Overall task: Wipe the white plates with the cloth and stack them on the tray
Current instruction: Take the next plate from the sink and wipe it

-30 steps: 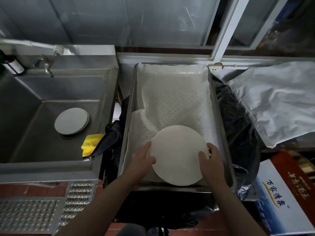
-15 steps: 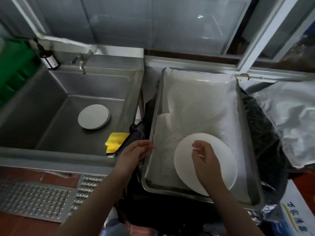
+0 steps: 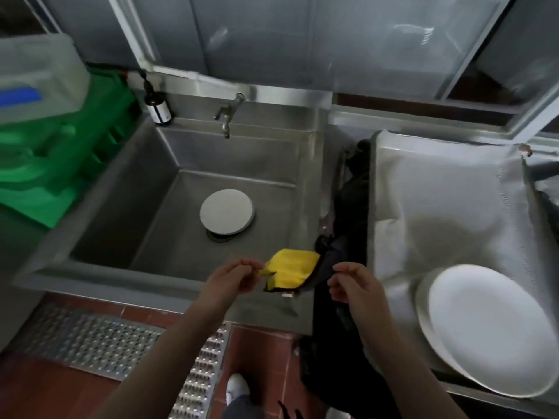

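Note:
A yellow cloth (image 3: 289, 267) with a dark edge is draped over the sink's front right rim. My left hand (image 3: 233, 279) pinches its left corner between thumb and fingertips. My right hand (image 3: 354, 284) hovers just right of the cloth with curled fingers, its tips at the dark fabric; whether it holds anything is unclear. A stack of white plates (image 3: 484, 328) lies in the near part of the steel tray (image 3: 372, 182), which is lined with a white perforated sheet. One more white plate (image 3: 227, 211) lies over the drain in the sink (image 3: 127, 207).
A tap (image 3: 225, 116) and a dark bottle (image 3: 158, 108) stand at the sink's back. Green crates (image 3: 60, 152) sit to the left, with a clear plastic box on top. Black fabric (image 3: 344, 213) fills the gap between sink and tray. A perforated metal floor grate (image 3: 99, 337) is below.
Both hands left the plate in the tray and moved left to the yellow cloth on the sink rim. My view swung left toward the sink.

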{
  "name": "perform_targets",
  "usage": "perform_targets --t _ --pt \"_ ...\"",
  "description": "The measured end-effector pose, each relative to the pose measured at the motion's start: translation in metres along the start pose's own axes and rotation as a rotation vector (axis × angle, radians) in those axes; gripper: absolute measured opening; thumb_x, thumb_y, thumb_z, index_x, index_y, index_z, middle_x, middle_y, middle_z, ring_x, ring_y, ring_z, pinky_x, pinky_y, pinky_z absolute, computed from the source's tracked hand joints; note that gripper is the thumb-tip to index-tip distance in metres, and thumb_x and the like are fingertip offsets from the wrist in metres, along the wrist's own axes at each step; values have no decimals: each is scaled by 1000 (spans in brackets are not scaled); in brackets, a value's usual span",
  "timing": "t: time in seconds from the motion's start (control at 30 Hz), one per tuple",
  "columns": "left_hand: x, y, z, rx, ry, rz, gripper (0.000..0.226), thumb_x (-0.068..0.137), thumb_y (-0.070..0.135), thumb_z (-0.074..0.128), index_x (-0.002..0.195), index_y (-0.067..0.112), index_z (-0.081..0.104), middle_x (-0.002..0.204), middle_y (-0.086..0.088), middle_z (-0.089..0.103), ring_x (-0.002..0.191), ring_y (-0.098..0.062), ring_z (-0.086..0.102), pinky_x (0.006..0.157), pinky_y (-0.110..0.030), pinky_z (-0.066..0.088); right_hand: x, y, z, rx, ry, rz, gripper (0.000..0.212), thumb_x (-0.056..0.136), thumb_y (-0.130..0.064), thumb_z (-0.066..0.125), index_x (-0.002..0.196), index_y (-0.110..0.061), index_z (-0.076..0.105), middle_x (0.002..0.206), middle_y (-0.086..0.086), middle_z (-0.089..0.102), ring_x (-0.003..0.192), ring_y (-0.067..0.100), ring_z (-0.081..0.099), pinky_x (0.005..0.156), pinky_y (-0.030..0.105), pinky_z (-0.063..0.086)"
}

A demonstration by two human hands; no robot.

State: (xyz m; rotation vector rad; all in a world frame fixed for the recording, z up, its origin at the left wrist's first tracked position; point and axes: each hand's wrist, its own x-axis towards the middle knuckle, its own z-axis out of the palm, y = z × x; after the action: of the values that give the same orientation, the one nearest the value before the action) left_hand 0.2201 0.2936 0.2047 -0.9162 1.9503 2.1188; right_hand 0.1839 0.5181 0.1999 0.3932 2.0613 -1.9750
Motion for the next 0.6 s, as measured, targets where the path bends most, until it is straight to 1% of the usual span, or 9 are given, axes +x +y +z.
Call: perform_targets --t 0.13,0.2,0.27,0.33,0.47,0.6 --pt "20 3 -52 27 14 -16 33 99 0 44 84 12 71 64 6 68 64 -6 63 65 -20 50 3 6 49 35 10 52 19 92 5 49 90 -8 63 67 4 67 63 18 57 62 28 48" --pt "32 5 -74 35 14 -25 33 99 0 44 84 12 71 65 6 68 67 -7 64 68 -22 49 8 6 70 59 8 86 20 92 7 47 91 -6 62 68 7 65 62 19 55 59 25 48" --pt "46 7 -90 48 26 -36 33 98 -1 44 83 12 71 66 3 68 65 -8 63 67 -22 48 14 4 85 80 8 122 19 93 8 44 91 -3 60 69 10 62 59 19 53 54 22 48" --pt "59 8 -102 49 32 -47 33 98 -1 44 84 13 71 69 0 68 66 -10 61 65 -21 48 23 3 97 71 10 140 21 93 8 44 91 -5 60 69 10 62 59 20 53 55 25 47" --pt "85 12 -115 29 18 -64 31 99 0 43 87 12 70 76 -1 69 74 -14 60 73 -25 47 46 3 115 17 11 154 22 93 7 43 87 -7 59 70 6 65 60 18 54 57 26 47" --pt "118 19 -117 32 22 -103 31 99 0 43 88 12 69 81 -4 69 73 -13 59 69 -23 47 84 0 134 -42 -22 141 21 94 6 43 86 -7 59 72 8 62 64 20 55 61 29 49"
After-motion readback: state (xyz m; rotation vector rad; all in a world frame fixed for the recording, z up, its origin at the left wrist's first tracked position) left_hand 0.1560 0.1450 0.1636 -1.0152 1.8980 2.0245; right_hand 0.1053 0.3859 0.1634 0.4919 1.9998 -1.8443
